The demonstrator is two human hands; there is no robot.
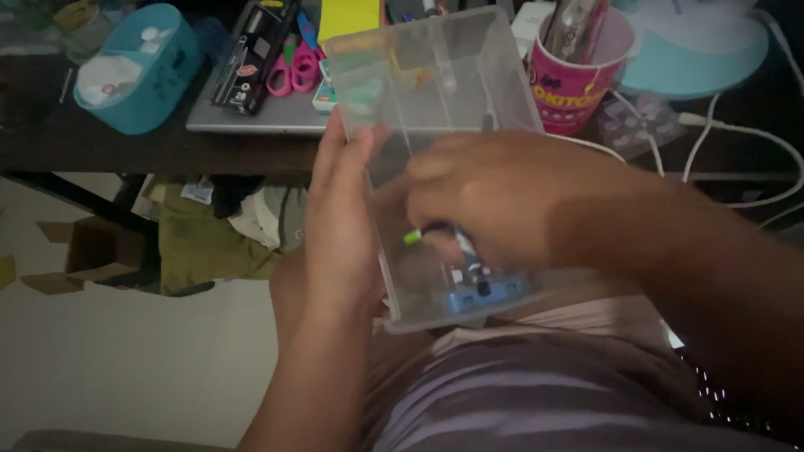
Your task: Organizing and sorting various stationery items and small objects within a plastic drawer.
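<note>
Bench [126,146] runs across the top, dark, w/ clutter on it; floor [126,360] below is pale, w/ a heap of cloth [201,234] under the bench edge.

Clear plastic box [444,109] is held up in front of the person, over the lap, tilted so its far end reaches over the bench edge. It has dividers inside, and small items lie at its near end, incl. something blue [486,295].

Left hand [339,226] lies flat along the box's left wall, fingers stretched out and together, thumb side pressed to the plastic, holding it from the side.

Right hand [494,197] reaches into the box from the right, fingers curled round a small pen-like thing w/ a green tip [413,237]; grip itself is blurred, so can't tell exactly how the fingers pinch it.

On the bench: grey laptop [251,117] behind the box, teal tub [138,71] at left, pink cup [578,79] w/ pens at right, pink scissors [293,71] on the laptop, white cables [737,134] far right.
</note>
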